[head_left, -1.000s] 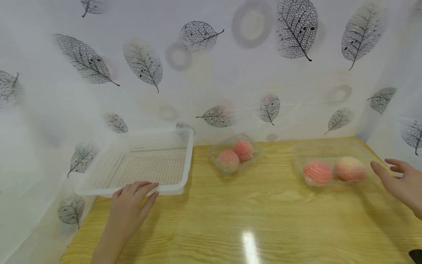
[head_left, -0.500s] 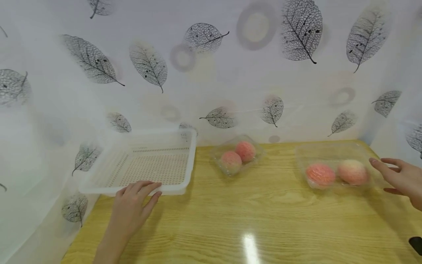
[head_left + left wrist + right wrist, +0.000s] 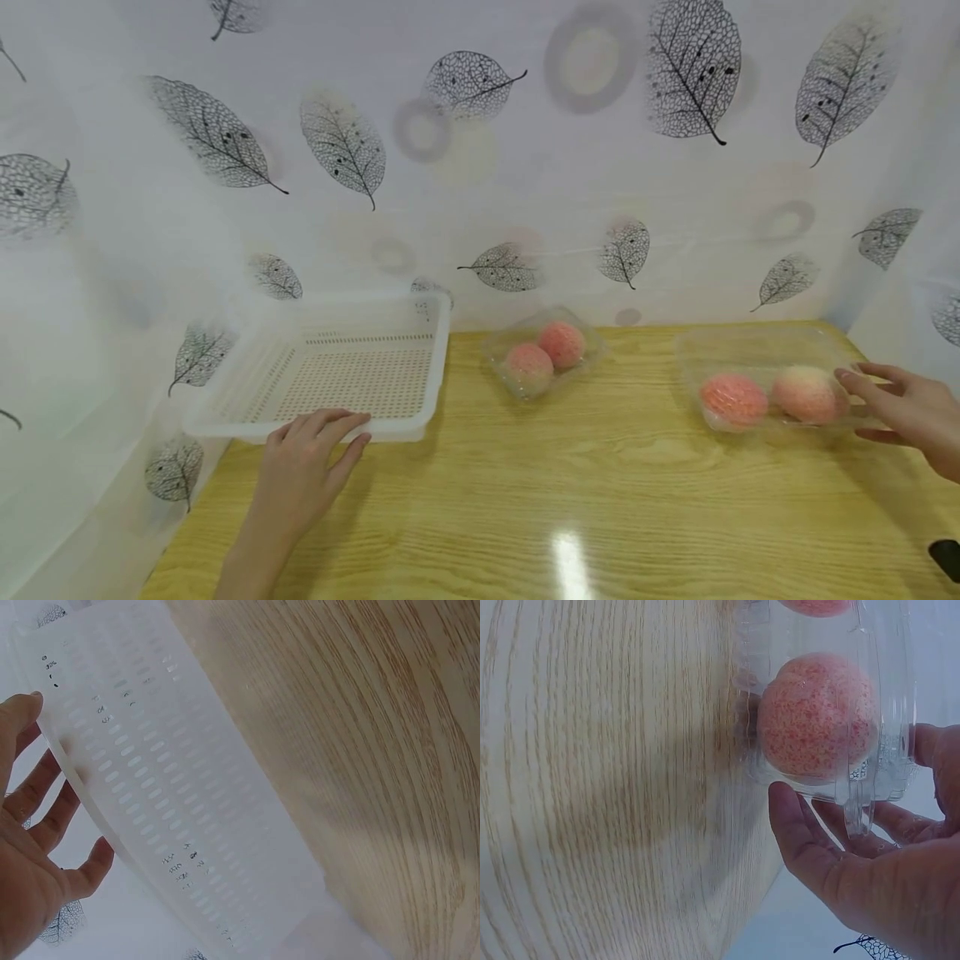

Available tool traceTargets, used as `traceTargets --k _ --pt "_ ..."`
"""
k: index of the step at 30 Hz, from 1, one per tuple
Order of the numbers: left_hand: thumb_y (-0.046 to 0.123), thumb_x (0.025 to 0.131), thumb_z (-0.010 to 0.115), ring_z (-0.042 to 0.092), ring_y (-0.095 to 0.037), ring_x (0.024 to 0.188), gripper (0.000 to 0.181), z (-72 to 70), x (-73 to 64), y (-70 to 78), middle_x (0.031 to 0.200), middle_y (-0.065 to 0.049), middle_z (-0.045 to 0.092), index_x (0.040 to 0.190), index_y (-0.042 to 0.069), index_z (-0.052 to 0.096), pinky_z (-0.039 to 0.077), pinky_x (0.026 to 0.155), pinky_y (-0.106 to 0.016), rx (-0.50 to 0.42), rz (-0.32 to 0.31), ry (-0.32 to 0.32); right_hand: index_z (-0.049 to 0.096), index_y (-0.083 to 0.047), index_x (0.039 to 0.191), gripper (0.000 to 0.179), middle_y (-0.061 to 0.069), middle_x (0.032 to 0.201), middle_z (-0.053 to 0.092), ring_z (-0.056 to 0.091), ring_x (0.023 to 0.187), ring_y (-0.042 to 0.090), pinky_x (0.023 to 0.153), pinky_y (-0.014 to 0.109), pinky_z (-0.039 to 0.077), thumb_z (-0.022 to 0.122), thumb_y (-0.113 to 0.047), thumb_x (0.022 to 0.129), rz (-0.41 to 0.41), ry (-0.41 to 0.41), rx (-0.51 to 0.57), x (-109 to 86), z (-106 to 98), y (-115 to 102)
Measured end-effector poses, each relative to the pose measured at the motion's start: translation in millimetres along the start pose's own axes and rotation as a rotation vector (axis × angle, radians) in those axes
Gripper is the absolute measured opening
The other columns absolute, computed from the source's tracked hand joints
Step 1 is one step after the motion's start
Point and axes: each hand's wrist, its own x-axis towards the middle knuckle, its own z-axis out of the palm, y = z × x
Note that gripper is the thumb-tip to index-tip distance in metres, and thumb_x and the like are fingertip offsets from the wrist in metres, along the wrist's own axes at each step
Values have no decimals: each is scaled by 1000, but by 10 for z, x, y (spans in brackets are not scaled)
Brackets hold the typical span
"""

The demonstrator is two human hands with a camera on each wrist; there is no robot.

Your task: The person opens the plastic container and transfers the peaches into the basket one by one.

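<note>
1. Basket (image 3: 438, 358), 1 pc, white plastic, rectangular, w/ perforated floor & slotted wall. Loc.: left side of table, at the far end, by the sheet.
2. Left hand (image 3: 303, 462), at basket's near rim. Fingers bent over rim, thumb on near side; holds rim. Left wrist view: fingertips at rim edge, slotted wall alongside.
3. Right box (image 3: 738, 346), 1 pc, clear plastic. Loc.: far right of table, long side approx. parallel to far edge. Contents: 2 pink balls, side by side along near side.
 a. Left ball (image 3: 733, 402), deep pink, w/ shine of plastic over it.
 b. Right ball (image 3: 806, 396), pink w/ pale yellow top, nearest the right hand.
4. Right hand (image 3: 911, 412), at right end of right box. Thumb & fingers spread wide about box end, palm clear of it; firmness of contact can't be told. Right wrist view: speckled pink ball inside box, just beyond fingertips.
5. Mid box (image 3: 513, 337), 1 pc, clear, smaller, set at an angle. Loc.: far side, btwn basket & right box, apart from both. Contents: 2 pcs, near ball (image 3: 528, 369) & far ball (image 3: 562, 344), close together.
6. Table (image 3: 637, 517), yellowish wood grain, w/ white glare (image 3: 570, 567) at near middle.
7. Sheet (image 3: 525, 200), pale, w/ dark leaf & ring prints; far, left & right of table.
8. Dark item (image 3: 947, 558), near right, cut off by frame; ID can't be told.
</note>
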Motion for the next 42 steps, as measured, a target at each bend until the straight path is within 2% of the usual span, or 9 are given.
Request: traceTargets --k 5,7,10,13,15,19,25,33,42 --pt "20 79 87 72 -32 94 33 2 -3 1 104 -4 75 110 18 78 54 77 -62 -4 -8 -2 -6 9 158 98 55 148 15 38 122 70 63 33 61 34 -61 104 -18 -12 8 81 23 115" --pt "20 79 87 72 -33 94 33 2 -2 2 104 -4 75 110 18 79 54 77 -62 -5 -10 -3 -4 11 158 96 55 148 16 45 114 66 63 33 61 36 -58 105 -28 -15 8 62 21 104" --pt "19 78 87 72 -33 94 33 -1 1 5 104 -5 76 110 17 79 54 77 -62 -6 -11 -6 -2 15 156 91 57 145 18 63 86 38 67 37 63 40 -49 107 -48 -29 5 -39 0 -1" --pt "19 79 87 72 -33 94 32 -2 3 9 104 -5 76 110 17 79 54 77 -62 -8 -10 -6 0 19 154 88 58 141 22 61 75 9 67 37 63 40 -45 108 -60 -48 -12 -150 3 -113" --pt "20 80 86 72 -32 94 30 0 4 11 104 -5 76 110 17 79 54 77 -62 -9 -10 -3 1 20 153 89 58 140 24 60 73 3 67 37 63 40 -45 108 -69 -60 -18 -206 14 -165" --pt "20 82 85 72 -32 95 28 3 2 12 104 -5 76 109 17 79 54 77 -62 -12 -10 6 3 21 153 90 57 139 27 65 73 5 68 36 63 42 -47 108 -104 -94 -37 -235 31 -169" --pt "20 81 85 72 -32 94 29 8 0 7 104 -4 76 109 17 79 54 77 -61 -18 -8 15 5 21 153 92 57 139 28 75 82 29 70 39 64 41 -50 107 -112 -165 -71 -280 58 -211" --pt "20 81 85 72 -32 93 29 12 2 2 103 -5 76 109 17 79 55 75 -61 -13 0 25 4 20 154 94 55 145 26 78 85 30 72 39 63 41 -53 107 -126 -243 -101 -393 120 -350" --pt "18 80 85 73 -33 93 30 24 2 12 103 -6 76 108 16 79 56 75 -62 -25 5 34 7 19 154 94 55 143 28 78 84 31 71 39 63 42 -55 107 -144 -255 -128 -487 244 -443"
